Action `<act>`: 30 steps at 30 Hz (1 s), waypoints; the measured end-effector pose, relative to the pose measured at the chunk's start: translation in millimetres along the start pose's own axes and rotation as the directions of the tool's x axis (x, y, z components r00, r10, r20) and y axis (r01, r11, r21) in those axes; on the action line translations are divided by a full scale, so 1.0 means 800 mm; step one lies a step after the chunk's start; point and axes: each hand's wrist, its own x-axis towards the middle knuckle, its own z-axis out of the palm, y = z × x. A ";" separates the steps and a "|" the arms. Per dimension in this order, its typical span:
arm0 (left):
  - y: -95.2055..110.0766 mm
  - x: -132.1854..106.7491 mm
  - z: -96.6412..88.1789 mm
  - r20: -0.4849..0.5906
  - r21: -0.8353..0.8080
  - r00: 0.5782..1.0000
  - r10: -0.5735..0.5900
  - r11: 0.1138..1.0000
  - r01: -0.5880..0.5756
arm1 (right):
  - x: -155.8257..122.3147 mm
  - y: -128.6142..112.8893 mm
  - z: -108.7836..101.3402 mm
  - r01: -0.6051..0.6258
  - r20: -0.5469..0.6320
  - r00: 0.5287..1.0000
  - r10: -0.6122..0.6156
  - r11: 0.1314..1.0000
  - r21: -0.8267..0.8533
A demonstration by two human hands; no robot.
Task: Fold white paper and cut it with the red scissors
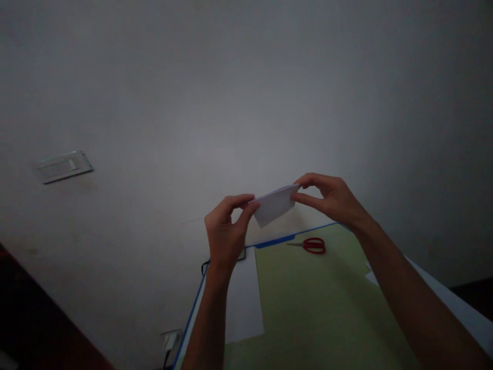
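A small folded piece of white paper [275, 205] is held up in the air above the far edge of the table. My left hand [230, 226] pinches its left end between thumb and fingers. At the other end, my right hand [327, 195] grips the upper right corner the same way. The paper slants, its right end higher than its left. Red-handled scissors [314, 245] lie on the green table surface below, blades pointing left.
The table's green top [308, 308] has a blue edge. A white sheet [244, 303] lies at its left, partly behind my left forearm. White paper scraps [372, 277] sit by my right forearm. A pale wall [246, 103] rises behind, with a switch plate [63, 167] and a plugged-in socket [169, 340].
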 end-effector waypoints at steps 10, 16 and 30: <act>0.007 0.001 0.002 0.033 0.010 0.999 -0.014 1.000 0.013 | 0.003 -0.016 0.008 0.037 0.005 0.999 -0.037 0.999 0.010; 0.002 -0.001 0.004 0.033 -0.125 0.995 -0.089 0.988 0.093 | 0.002 -0.014 0.006 0.048 -0.041 0.998 -0.046 0.998 0.050; 0.009 -0.001 0.005 0.006 -0.171 0.995 -0.098 0.980 0.098 | 0.002 -0.025 0.007 0.051 -0.017 0.999 -0.050 0.998 0.032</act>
